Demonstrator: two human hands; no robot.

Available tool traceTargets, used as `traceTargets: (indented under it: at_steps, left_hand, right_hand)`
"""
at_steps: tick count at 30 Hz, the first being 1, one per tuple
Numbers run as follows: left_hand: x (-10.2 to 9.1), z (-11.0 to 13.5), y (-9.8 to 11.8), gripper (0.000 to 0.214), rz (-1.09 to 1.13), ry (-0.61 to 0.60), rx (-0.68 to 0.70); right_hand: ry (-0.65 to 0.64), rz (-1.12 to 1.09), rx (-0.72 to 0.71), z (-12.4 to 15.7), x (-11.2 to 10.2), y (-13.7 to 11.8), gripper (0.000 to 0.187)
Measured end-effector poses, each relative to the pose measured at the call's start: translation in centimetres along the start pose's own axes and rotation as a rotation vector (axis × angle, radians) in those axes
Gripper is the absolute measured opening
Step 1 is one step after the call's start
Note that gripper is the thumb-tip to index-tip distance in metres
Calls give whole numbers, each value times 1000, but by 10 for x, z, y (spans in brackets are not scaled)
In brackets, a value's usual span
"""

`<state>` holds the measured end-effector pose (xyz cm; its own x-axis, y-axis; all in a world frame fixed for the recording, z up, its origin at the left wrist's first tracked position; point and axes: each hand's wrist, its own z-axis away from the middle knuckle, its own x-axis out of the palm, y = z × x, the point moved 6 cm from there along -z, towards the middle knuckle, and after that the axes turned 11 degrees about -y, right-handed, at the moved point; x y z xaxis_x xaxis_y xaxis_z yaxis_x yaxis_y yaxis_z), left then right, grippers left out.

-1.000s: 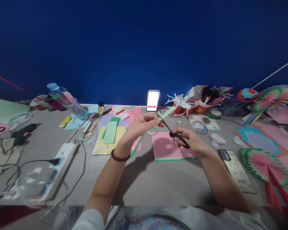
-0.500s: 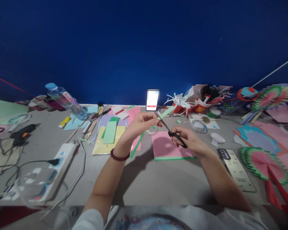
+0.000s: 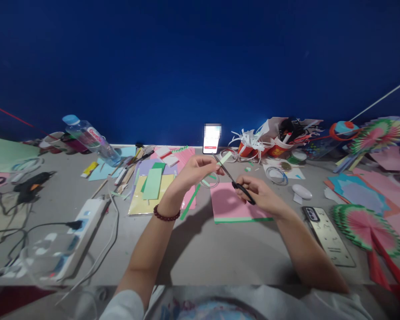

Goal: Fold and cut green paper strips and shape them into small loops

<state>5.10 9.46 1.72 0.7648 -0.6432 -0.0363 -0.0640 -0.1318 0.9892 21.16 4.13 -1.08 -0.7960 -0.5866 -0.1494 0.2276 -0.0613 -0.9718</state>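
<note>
My left hand (image 3: 202, 168), with a dark red bead bracelet (image 3: 166, 214) on its wrist, pinches a light green paper strip (image 3: 225, 157). A short end of the strip points up to the right past the fingertips. My right hand (image 3: 255, 191) grips black-handled scissors (image 3: 242, 191). Their thin blades reach up to the left beside my left fingertips and cross the strip; whether they touch it I cannot tell. Under my right hand lies a pink paper sheet (image 3: 230, 205) with a green edge. A dark green strip (image 3: 190, 202) rests left of it.
A lit phone (image 3: 211, 140) stands against the blue wall. Green paper pieces (image 3: 152, 184) lie on a yellow pack at left, near a power strip (image 3: 76, 244) and a tilted bottle (image 3: 96, 140). At right are another phone (image 3: 330, 238), a folded paper fan (image 3: 366, 226) and red cups (image 3: 280, 149).
The strip's visible end beyond my left fingertips is now much shorter. My right hand and the scissors have shifted slightly left.
</note>
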Motion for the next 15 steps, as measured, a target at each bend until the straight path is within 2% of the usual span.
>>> traceTargets:
  at_steps: [9, 15]
  left_hand:
    - [-3, -1, -3, 16, 8, -1, 26]
    - [-5, -1, -4, 22, -18, -3, -16]
  right_hand:
    - [-40, -89, 4, -3, 5, -1, 42]
    - [-36, -87, -5, -3, 6, -1, 41]
